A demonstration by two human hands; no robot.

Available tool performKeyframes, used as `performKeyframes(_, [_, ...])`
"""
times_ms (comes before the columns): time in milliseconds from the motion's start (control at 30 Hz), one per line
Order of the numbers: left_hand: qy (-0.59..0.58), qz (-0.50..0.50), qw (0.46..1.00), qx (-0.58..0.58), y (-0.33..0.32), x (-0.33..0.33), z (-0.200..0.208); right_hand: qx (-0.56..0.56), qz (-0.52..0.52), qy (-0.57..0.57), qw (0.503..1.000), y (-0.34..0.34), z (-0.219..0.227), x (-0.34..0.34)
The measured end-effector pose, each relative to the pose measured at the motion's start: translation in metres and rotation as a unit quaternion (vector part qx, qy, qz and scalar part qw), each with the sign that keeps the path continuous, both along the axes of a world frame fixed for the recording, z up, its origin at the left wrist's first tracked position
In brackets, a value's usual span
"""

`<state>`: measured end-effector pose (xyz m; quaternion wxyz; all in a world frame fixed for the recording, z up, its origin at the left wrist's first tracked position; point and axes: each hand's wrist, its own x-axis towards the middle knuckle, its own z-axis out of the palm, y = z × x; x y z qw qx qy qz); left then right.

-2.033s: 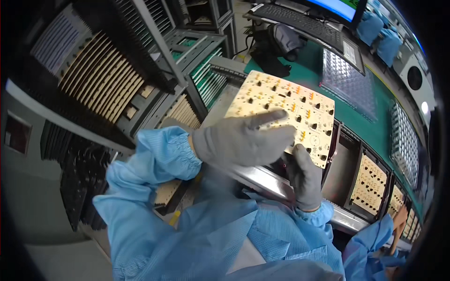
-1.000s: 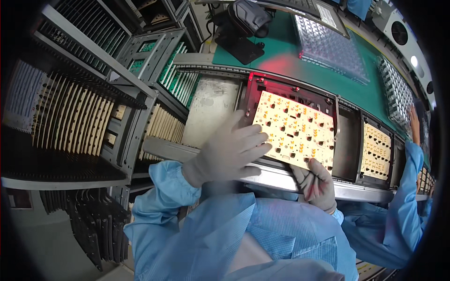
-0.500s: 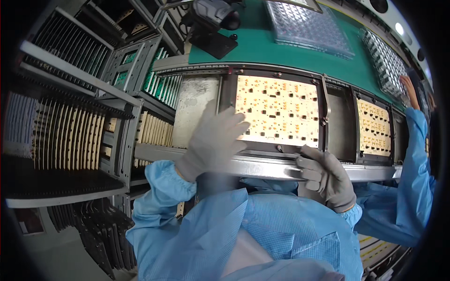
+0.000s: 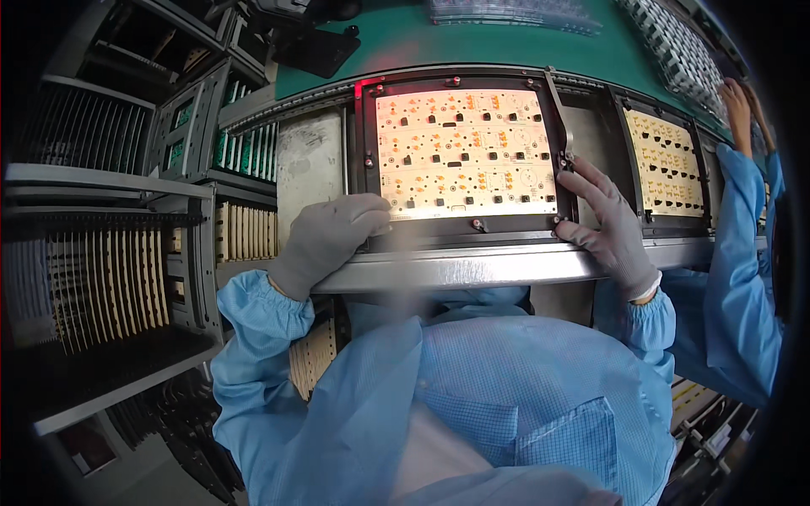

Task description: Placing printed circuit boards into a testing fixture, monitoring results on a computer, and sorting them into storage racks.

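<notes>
1. The pale circuit board (image 4: 466, 150) lies flat in the black frame (image 4: 472, 226).
2. Left hand (image 4: 325, 240) rests loosely on the frame's near-left corner, gripping nothing.
3. Right hand (image 4: 609, 226) presses open fingers on the right edge; push evenly there.

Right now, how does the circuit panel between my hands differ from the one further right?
The near panel lies face-on, brightly lit, between the left hand and right hand; the far panel is dimmer, looks narrower, and neither touches it. Both are pale boards in dark frames on the conveyor rail.
</notes>
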<state>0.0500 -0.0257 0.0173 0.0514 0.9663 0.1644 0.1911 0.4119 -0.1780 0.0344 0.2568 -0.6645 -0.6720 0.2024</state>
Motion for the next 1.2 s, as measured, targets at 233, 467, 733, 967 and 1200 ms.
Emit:
performKeyframes(233, [0.085, -0.03, 0.989, -0.115, 0.01, 0.016, 0.021, 0.139, 0.11, -0.219, 0.96, 0.023, 0.008, 0.023])
performKeyframes(467, [0.114, -0.021, 0.979, -0.165, 0.011, 0.021, 0.027, 0.179, 0.184, -0.265, 0.93, -0.006, 0.004, 0.009])
performKeyframes(733, [0.151, -0.005, 0.981, -0.126, -0.003, 0.018, 0.029, 0.122, 0.099, -0.205, 0.966, -0.01, -0.004, -0.004])
performKeyframes(967, [-0.024, -0.082, 0.996, -0.037, -0.035, 0.093, 0.02, 0.098, 0.032, -0.143, 0.984, -0.005, -0.001, -0.006])
performKeyframes(1200, [0.054, -0.087, 0.994, -0.025, -0.038, 0.125, -0.003, 0.066, 0.016, -0.168, 0.983, -0.002, -0.008, -0.002])
